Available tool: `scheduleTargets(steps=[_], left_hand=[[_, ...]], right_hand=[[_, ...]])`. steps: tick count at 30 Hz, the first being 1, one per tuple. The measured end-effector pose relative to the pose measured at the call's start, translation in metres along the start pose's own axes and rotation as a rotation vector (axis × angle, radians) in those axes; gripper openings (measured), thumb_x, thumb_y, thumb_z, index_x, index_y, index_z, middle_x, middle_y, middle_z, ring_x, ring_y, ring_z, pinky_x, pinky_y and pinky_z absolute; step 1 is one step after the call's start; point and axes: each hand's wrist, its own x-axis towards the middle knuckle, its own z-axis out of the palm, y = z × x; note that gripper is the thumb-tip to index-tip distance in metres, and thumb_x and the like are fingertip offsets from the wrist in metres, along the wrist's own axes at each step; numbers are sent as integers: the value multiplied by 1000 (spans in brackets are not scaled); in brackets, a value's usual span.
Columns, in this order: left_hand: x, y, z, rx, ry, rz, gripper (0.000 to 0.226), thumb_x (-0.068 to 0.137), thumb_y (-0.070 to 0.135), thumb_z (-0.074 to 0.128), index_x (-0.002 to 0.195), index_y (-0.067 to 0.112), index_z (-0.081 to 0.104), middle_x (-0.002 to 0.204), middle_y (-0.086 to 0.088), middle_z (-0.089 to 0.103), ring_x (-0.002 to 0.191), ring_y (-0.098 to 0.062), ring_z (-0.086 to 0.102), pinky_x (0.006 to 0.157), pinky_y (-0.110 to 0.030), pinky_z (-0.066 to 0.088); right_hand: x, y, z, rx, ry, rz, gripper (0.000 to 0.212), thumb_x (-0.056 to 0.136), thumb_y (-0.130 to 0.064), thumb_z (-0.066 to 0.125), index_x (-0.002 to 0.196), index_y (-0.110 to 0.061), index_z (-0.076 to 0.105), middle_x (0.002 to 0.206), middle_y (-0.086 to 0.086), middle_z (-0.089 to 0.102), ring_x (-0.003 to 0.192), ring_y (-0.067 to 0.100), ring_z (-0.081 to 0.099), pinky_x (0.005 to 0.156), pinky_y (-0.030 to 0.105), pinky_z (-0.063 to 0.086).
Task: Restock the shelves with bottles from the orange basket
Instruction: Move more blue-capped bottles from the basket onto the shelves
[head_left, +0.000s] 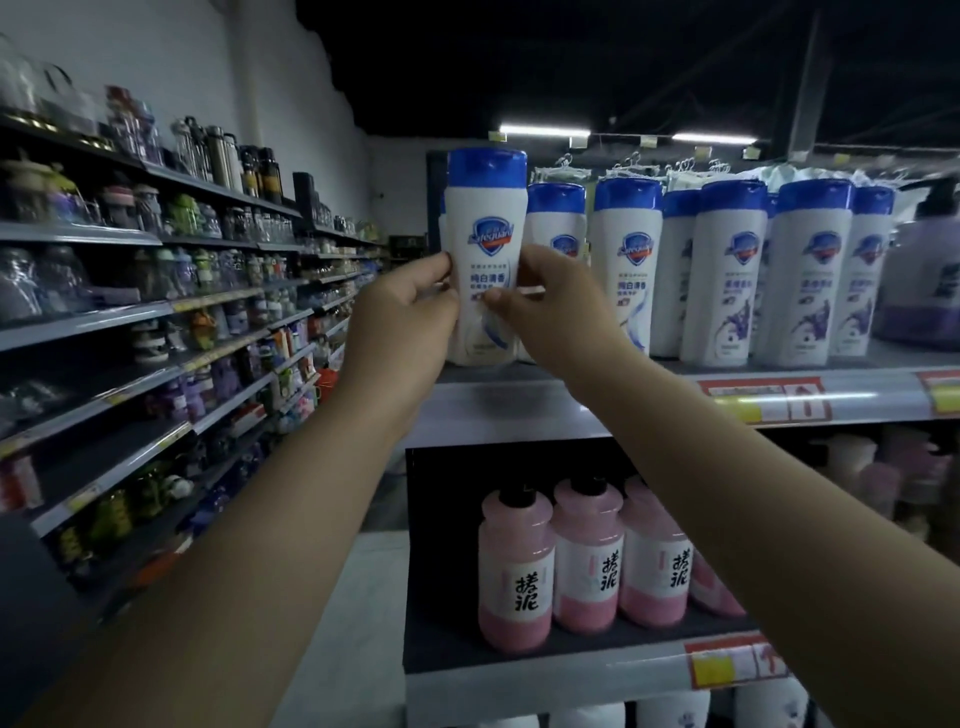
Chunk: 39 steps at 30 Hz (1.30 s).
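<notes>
A white bottle with a blue cap (485, 244) stands upright at the left end of the top shelf (571, 402). My left hand (402, 317) grips its left side and my right hand (553, 306) grips its right side, fingertips on the label. To its right runs a row of several matching blue-capped bottles (727, 270). The orange basket is out of view.
Pink bottles with black caps (587, 561) fill the shelf below. A long rack of drink bottles and flasks (171, 291) lines the wall across the aisle on the left. A purple-labelled container (922, 280) sits at the top shelf's right end.
</notes>
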Motion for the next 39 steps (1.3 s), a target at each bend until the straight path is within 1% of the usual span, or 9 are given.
scheduleTargets(steps=[4,6,13,17,19,22,24,28,39], left_hand=[[-2,-1,-1,101,-4,22,36,92,6,51,99,37,69,93,14,71,92,-16,66,84,-36,53],[-1,-1,0,138,-14,15,34,91,7,52,87,38,67,85,15,69,88,-19,64,82,-37,51],[-5,0,3,119,-100,27,29,92,10,51,115,24,63,106,8,70,101,-8,64,95,-36,51],[-17,2,10,18,-96,45,31,96,9,50,117,32,54,99,27,61,86,22,57,74,-5,45],[-23,4,14,-40,-62,18,42,97,9,49,134,28,46,106,32,53,84,29,50,72,-1,43],[-33,7,20,-88,-35,-1,49,98,11,48,144,22,39,140,15,49,117,13,46,99,-12,40],[-40,8,25,-143,-26,-18,45,98,15,50,141,26,45,140,12,51,122,7,48,108,-24,38],[-56,10,44,-245,-93,-32,40,87,27,57,127,32,58,133,15,58,120,5,53,106,-27,40],[-112,12,144,-359,-153,-109,42,83,37,40,122,38,55,130,22,55,125,8,47,104,-22,34]], right_hand=[[3,8,10,-48,-13,34,20,89,-16,64,108,-10,62,99,-1,65,93,12,59,81,23,48],[5,10,12,-91,-19,47,22,89,-18,63,109,-8,61,104,4,67,96,17,60,75,24,46],[0,7,9,-104,-30,17,22,92,-20,59,113,-13,58,103,-1,64,90,10,60,61,8,43],[-14,3,5,124,89,-24,31,93,-19,57,123,-11,55,108,-3,63,101,10,63,88,25,53],[-24,0,1,196,134,-30,39,93,-20,56,131,-12,51,111,-6,62,102,4,61,91,24,52],[-41,-2,-7,290,142,-14,39,95,-21,53,133,-15,50,111,-10,60,103,-4,58,90,14,49],[-52,1,-13,373,149,11,36,95,-20,52,131,-16,52,116,-8,62,108,-2,59,96,22,49],[-73,13,-32,480,137,47,34,96,-21,51,130,-18,53,122,-5,62,113,2,58,101,29,48],[-129,73,-131,605,44,94,38,85,-31,48,123,-26,54,122,-9,64,114,0,58,102,25,46]])
